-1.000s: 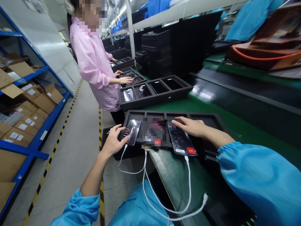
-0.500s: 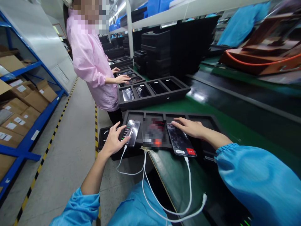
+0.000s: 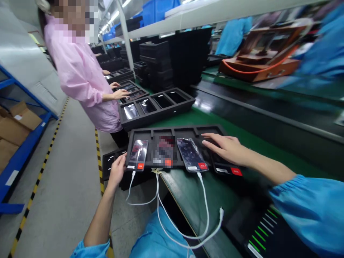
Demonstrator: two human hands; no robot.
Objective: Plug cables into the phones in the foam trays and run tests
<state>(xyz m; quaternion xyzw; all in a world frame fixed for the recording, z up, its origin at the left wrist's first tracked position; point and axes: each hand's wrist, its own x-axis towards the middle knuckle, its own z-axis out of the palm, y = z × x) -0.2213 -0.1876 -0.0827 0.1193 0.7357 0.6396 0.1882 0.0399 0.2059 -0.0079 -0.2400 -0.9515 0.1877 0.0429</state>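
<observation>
A black foam tray [image 3: 188, 129] with several compartments lies before me at the bench corner. My left hand [image 3: 117, 171] grips the tray's left edge with curled fingers, beside the leftmost phone [image 3: 138, 154]. That phone has a white cable [image 3: 131, 184] plugged into its lower end. Fingers outstretched, my right hand [image 3: 228, 148] is spread over the right part of the tray, above a dark phone [image 3: 228, 170] with a red label. Left of it a cabled phone [image 3: 192, 154] rests tilted across the tray's front edge. Another phone in the tray is blurred out.
A person in a pink smock [image 3: 77, 68] works at trays further along. Another phone tray [image 3: 158, 113] sits behind mine. A loose cable end [image 3: 221, 213] lies on the green bench [image 3: 193, 193]. At lower right is a dark screen with green bars [image 3: 259, 233].
My left hand has moved off the leftmost phone to the tray's edge. My right hand has shifted right, off the tilted phone. Red labels now show on the leftmost and rightmost phones.
</observation>
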